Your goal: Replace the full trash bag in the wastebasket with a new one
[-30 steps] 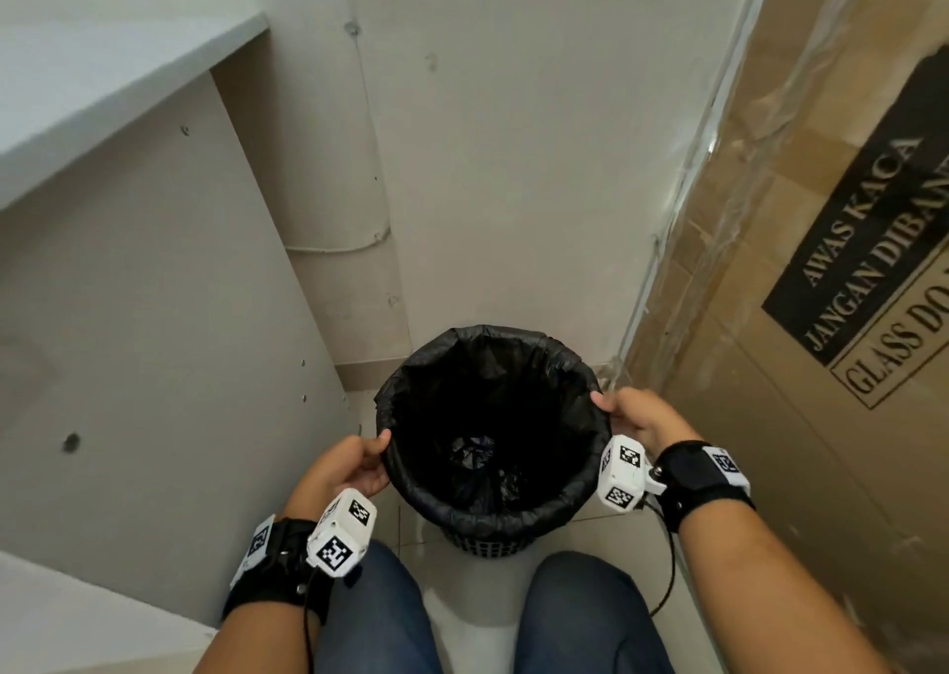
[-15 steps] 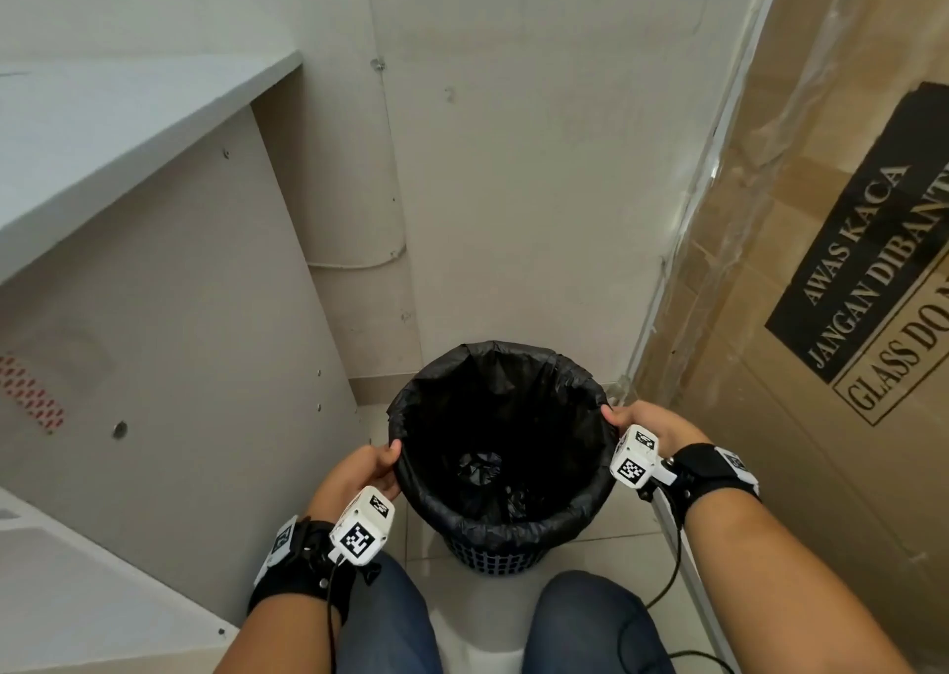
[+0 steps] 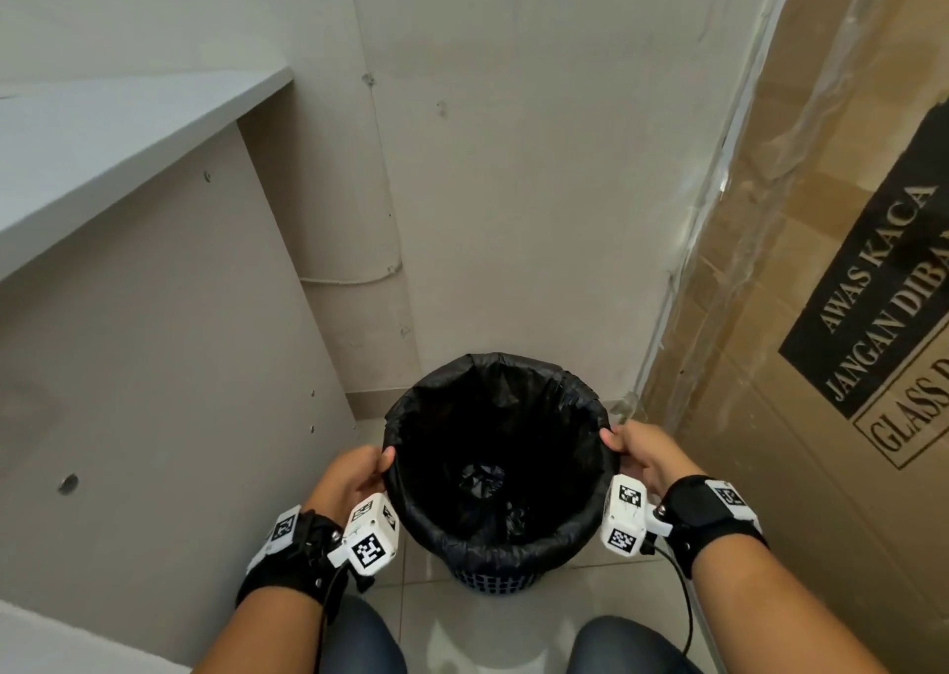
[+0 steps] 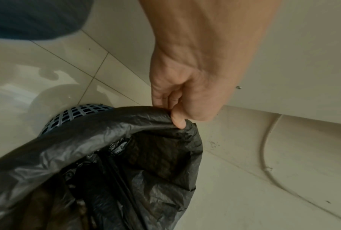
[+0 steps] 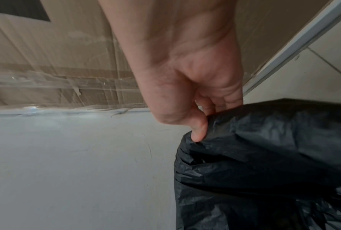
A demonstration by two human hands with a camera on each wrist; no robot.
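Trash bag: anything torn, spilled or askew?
Nothing stands out. The trash bag is folded over the wastebasket rim, left hand and right hand pinching opposite edges; no tear or spill visible.

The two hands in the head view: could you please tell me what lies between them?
The black trash bag, folded over the wastebasket rim. The left hand and right hand each pinch its edge on opposite sides.

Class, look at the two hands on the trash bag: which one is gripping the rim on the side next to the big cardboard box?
The right hand. It pinches the black trash bag beside the cardboard box; the left hand pinches the opposite side.
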